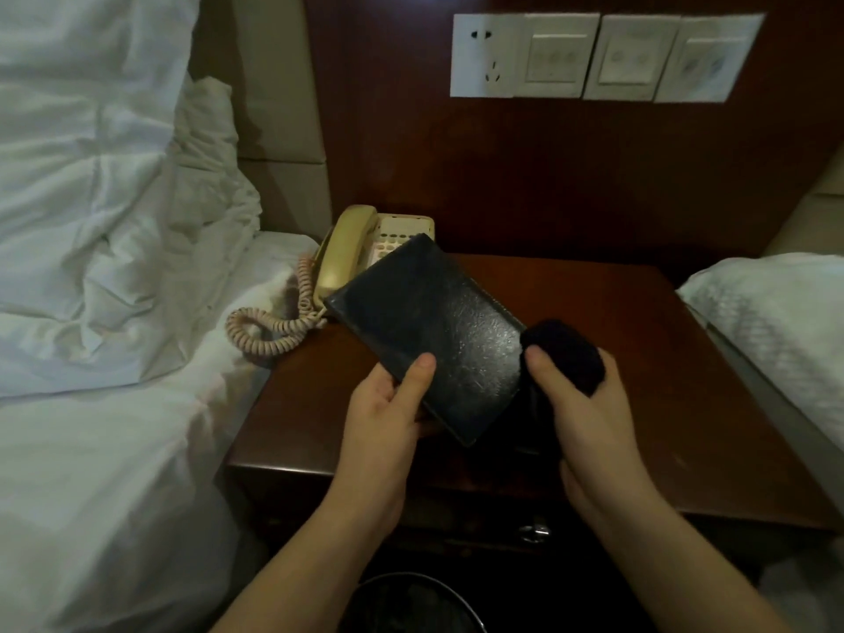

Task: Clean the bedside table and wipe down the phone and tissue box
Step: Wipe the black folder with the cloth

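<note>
Nearest the camera, at 6 o'clock, a dark bin rim (413,582) shows between the person's forearms. Above it, the left hand (388,404) has its grip closed on the lower corner of the black tissue box (434,331), thumb on the top face and fingers under it, and holds the box tilted above the worktop (639,349). The right hand (589,395), at 3 o'clock of the box, has its fingers curled round a wadded dark cloth (566,354) that touches the box's right edge. To do this step well, it seems best that the left hand keep the box steady while the cloth passes in long strokes along the glossy face, then that the box be turned to reach the sides. Farther off, at 11 o'clock, the beige phone (361,253) sits at the worktop's back left corner, its coiled cord (269,326) spilling onto the bed (91,267); it appears to await its wipe. A row of wall switches (593,57) lies at 12 o'clock.
</note>
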Demonstrator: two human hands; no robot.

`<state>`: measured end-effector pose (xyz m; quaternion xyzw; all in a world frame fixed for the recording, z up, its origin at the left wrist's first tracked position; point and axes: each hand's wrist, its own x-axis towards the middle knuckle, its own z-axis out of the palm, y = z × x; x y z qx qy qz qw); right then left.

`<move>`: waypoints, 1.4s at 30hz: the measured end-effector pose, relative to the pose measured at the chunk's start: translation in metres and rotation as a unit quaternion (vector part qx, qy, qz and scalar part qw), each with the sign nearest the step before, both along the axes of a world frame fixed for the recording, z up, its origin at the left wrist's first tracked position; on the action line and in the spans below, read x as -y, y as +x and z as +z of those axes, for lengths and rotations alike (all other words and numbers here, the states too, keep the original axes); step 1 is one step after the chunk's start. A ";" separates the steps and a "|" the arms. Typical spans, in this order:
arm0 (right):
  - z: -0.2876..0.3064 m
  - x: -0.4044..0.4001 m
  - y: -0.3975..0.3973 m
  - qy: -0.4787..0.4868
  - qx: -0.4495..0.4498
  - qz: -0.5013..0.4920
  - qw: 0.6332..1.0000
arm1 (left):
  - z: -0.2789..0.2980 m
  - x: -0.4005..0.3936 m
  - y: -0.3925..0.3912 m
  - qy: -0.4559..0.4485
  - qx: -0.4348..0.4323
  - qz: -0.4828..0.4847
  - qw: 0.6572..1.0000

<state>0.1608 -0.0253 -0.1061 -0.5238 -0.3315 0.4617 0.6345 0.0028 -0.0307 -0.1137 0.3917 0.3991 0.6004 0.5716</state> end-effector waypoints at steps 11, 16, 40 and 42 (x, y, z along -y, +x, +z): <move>0.005 0.015 0.017 0.015 0.170 0.116 0.979 | 0.011 -0.003 -0.012 0.017 -0.094 -0.013 0.995; 0.017 0.001 0.030 0.012 0.118 0.068 0.991 | 0.009 0.004 -0.005 0.020 -0.176 -0.111 0.978; 0.029 0.009 0.045 0.153 0.254 0.015 0.955 | 0.023 -0.010 -0.030 0.064 -0.308 -0.177 0.933; 0.034 0.010 0.058 0.134 0.322 0.103 0.931 | 0.024 -0.010 -0.034 0.075 -0.323 -0.153 0.931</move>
